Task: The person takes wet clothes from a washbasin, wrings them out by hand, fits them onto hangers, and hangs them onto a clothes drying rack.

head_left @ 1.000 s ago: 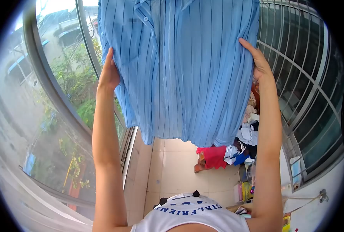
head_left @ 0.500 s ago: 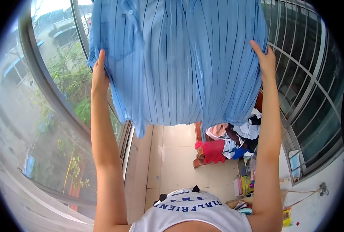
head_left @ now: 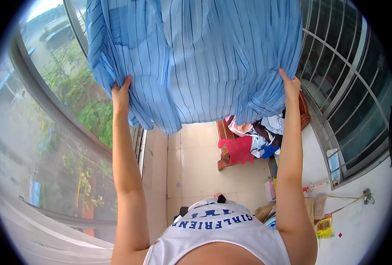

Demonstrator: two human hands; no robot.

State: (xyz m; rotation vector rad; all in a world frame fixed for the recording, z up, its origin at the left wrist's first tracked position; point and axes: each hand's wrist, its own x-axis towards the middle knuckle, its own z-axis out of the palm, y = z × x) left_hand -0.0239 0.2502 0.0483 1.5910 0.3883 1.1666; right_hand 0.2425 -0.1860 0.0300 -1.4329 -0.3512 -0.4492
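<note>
A blue shirt with dark vertical stripes (head_left: 200,57) hangs spread out in front of me and fills the upper middle of the head view. Its top runs out of the frame. My left hand (head_left: 121,91) grips the lower left side of the cloth, thumb on the near face. On the opposite side, my right hand (head_left: 289,86) pinches the fabric the same way. Both arms are stretched forward, and the cloth between the hands shows soft folds. The fingers behind the fabric are hidden.
Heaped clothes (head_left: 240,148) lie on a wooden bench (head_left: 223,161) beyond my right forearm. A window (head_left: 72,115) runs along the left. Metal window bars (head_left: 337,53) line the right, above a white wall (head_left: 359,212) with a hook (head_left: 368,196). Tiled floor (head_left: 196,154) lies below.
Both hands have moved lower on the shirt and slightly closer together. The shirt's lower edge sits higher in view, and its left side spreads farther left. Both hands still hold it.
</note>
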